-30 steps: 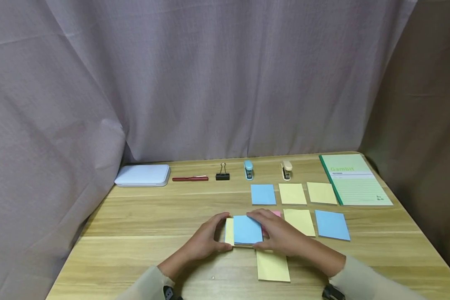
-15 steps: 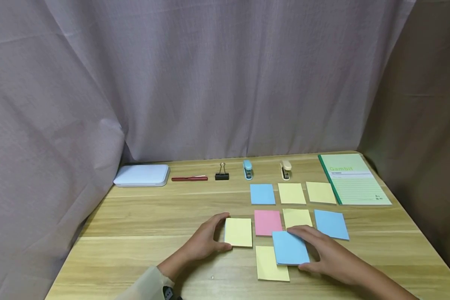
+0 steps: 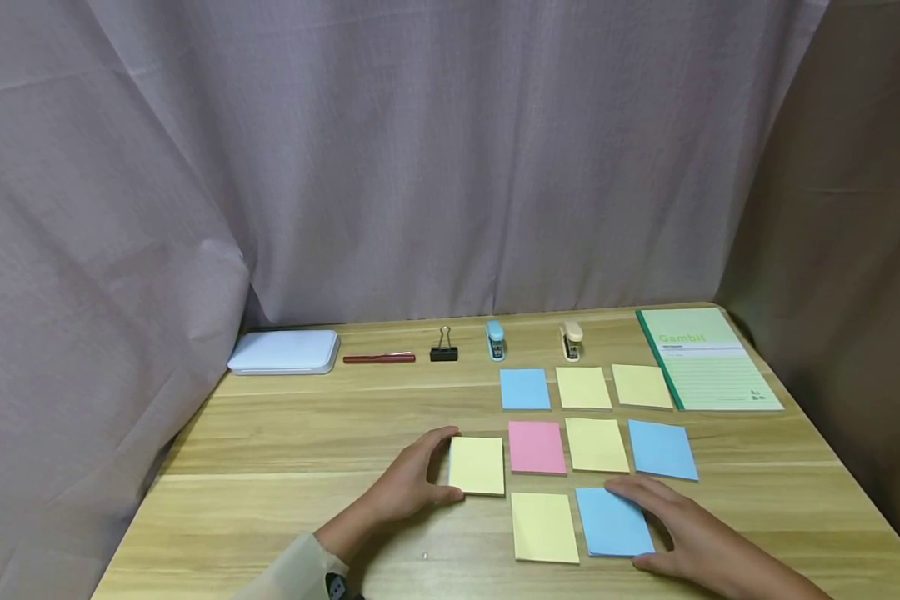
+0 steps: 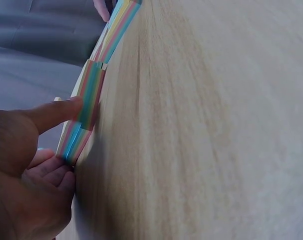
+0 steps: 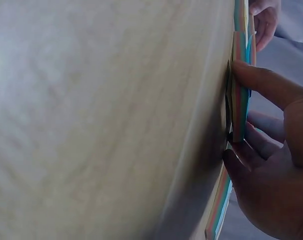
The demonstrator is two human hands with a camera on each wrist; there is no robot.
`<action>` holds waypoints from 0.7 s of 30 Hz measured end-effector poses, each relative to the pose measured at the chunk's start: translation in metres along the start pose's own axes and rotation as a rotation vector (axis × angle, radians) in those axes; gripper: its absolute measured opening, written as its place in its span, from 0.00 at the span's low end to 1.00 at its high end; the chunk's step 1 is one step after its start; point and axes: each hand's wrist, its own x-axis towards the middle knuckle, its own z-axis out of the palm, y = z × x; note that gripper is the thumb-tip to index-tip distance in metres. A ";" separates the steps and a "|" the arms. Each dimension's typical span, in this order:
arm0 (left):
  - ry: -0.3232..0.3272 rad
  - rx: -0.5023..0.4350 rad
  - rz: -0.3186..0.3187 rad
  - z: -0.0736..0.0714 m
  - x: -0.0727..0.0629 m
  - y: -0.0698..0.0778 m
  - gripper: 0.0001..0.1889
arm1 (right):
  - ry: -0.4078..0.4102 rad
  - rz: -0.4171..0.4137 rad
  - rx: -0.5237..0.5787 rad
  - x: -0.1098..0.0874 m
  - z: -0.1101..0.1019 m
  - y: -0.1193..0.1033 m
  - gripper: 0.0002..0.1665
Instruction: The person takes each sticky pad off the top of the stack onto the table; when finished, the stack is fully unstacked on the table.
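Observation:
My left hand holds a yellow-topped sticky note pad by its left side, thumb at the near edge and fingers at the far corner. The left wrist view shows coloured stripes along the edge of this pad, with the thumb pressed on it. At the front right, my right hand grips a blue-topped sticky note pad between thumb and fingers. That pad lies just right of another yellow pad. In the right wrist view, the thumb rests on the striped edge of the gripped pad.
A pink pad and several yellow and blue pads lie in rows behind. Along the back are a white case, a red pen, a black binder clip, a blue stapler, a cream stapler and a green notebook.
My right hand has carried the blue pad from on top of the left hand's yellow pad, rightward and nearer, down beside the front yellow pad. My left hand has stayed in place.

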 end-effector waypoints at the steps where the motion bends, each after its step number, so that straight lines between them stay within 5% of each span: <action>1: -0.001 0.001 0.001 0.000 0.000 0.000 0.48 | -0.004 0.001 -0.005 0.000 0.000 0.000 0.52; 12: -0.027 0.037 0.030 -0.002 0.000 -0.004 0.51 | -0.020 0.007 0.072 0.020 -0.019 -0.019 0.47; 21: -0.023 0.054 0.038 -0.002 0.001 -0.005 0.50 | -0.095 0.038 0.180 0.072 -0.012 -0.040 0.47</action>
